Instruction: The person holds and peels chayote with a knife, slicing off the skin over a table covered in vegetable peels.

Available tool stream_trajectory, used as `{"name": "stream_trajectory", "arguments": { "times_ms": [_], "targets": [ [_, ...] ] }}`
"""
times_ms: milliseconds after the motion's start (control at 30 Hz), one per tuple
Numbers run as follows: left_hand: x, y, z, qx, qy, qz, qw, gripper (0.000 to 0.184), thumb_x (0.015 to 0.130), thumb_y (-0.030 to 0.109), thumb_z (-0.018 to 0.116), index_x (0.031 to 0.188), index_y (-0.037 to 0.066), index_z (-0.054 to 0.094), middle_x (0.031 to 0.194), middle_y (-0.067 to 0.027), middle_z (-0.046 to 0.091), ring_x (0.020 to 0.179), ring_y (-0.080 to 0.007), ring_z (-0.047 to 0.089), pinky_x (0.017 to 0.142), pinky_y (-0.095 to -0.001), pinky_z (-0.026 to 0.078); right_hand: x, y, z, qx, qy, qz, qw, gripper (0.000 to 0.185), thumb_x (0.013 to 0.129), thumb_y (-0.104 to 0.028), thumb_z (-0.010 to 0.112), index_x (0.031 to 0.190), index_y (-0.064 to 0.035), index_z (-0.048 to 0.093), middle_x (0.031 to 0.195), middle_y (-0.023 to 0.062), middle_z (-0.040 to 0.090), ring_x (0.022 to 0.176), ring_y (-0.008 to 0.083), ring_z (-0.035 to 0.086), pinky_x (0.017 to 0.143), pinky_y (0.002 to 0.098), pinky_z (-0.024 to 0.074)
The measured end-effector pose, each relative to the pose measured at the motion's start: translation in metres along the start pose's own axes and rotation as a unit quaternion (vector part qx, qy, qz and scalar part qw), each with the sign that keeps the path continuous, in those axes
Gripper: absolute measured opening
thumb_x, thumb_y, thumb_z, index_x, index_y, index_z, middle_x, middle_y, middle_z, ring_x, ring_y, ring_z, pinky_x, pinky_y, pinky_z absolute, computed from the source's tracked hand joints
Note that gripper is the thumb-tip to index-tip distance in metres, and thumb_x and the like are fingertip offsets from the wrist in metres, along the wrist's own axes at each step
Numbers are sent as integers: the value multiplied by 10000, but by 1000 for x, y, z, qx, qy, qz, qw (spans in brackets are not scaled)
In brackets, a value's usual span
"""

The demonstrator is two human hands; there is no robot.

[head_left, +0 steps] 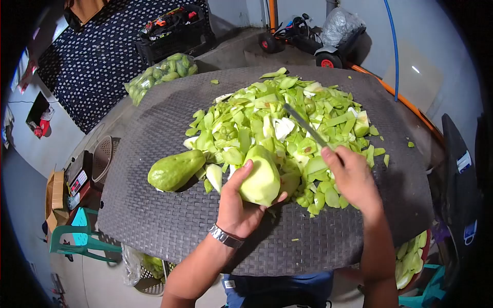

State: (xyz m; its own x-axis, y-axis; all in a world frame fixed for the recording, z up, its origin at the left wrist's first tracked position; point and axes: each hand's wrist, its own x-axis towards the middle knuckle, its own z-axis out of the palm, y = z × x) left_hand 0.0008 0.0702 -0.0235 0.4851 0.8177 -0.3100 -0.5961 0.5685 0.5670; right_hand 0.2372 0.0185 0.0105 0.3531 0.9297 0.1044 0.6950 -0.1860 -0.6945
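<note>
Bare forearms (199,269) reach over the tabletop (308,251): left hand (238,208), fingers clamped on a peeled chayote (260,180) beside heaped cuttings (246,108); right hand (353,177), fingers wrapped round a knife (305,126). I'd keep its strokes shallow, aimed away from the left hand.

Your right hand (355,178) hides the handle of the knife (307,127), and some fingers of your left hand (236,209) vanish behind the peeled vegetable (262,180). The tabletop (149,215) covers part of the red-rimmed container (426,250) — your arms (377,251) run off the bottom edge.
</note>
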Motion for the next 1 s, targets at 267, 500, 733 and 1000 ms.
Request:
{"name": "stream_trajectory", "arguments": {
  "times_ms": [267,500,733,1000],
  "targets": [
    [7,-5,-5,-56,-45,-30,997,573,1066,538,497,1380,69,597,1211,-168,720,1089,-310,706,998,-463,569,-38,-22,46,-58,-35,-336,939,776,822,-769,703,895,-5,592,721,160,624,590,384,695,525,479,564],
    [6,-7,-3,-34,-38,-29,998,590,1054,527,521,1418,66,569,1295,-162,693,1144,-311,702,990,-448,576,-37,-21,45,-90,-12,-340,936,763,816,-777,694,901,-25,602,756,148,635,612,381,703,547,484,566],
    [1,-10,-14,-4,-42,-35,999,601,1015,612,548,1307,89,594,1151,-121,712,944,-266,735,626,-437,605,-20,-4,32,-90,-5,-283,955,694,831,-708,732,933,-38,583,833,172,676,736,423,705,651,517,557],
    [-9,-4,4,71,-86,-28,993,599,1044,523,501,1389,35,546,1144,-184,703,869,-333,738,610,-427,610,7,14,-3,-58,-44,-17,997,701,1004,-649,564,815,25,605,730,246,652,705,406,671,665,499,515]
  ]
}}
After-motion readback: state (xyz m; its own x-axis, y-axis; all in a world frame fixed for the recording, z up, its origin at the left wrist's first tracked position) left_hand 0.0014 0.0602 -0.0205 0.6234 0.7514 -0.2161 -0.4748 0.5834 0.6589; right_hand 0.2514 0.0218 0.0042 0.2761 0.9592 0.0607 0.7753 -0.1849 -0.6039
